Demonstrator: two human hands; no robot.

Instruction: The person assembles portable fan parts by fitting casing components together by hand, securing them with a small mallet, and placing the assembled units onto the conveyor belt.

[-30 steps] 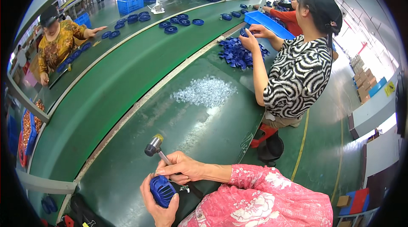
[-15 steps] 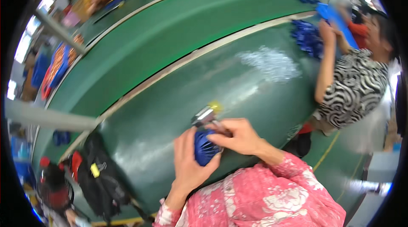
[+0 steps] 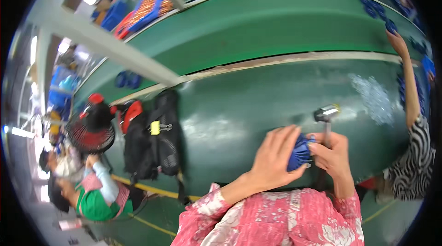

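A round blue ribbed part (image 3: 299, 155), like a small fan guard or cage, is held just above the green table at my front. My left hand (image 3: 271, 157) wraps round its left side with the fingers over the top. At its right edge, the thumb and fingertips of my right hand (image 3: 334, 155) touch the part. That same hand also has a hammer (image 3: 327, 114) in its grip, handle down through the fingers; the metal head with a yellow end points away from me. Whether the fingertips pinch something small on the part is hidden.
A pile of small clear pieces (image 3: 374, 98) lies to the right on the table. Left are a black bag (image 3: 154, 144) with a yellow clip and a fan (image 3: 92, 131). Beyond runs a green conveyor (image 3: 258, 25). A co-worker's arm (image 3: 410, 80) reaches over it at right.
The view has swung left, so my hands and the table appear further right. My hands still hold the blue part and the hammer. The co-worker's arm now stretches to the conveyor with a blue part.
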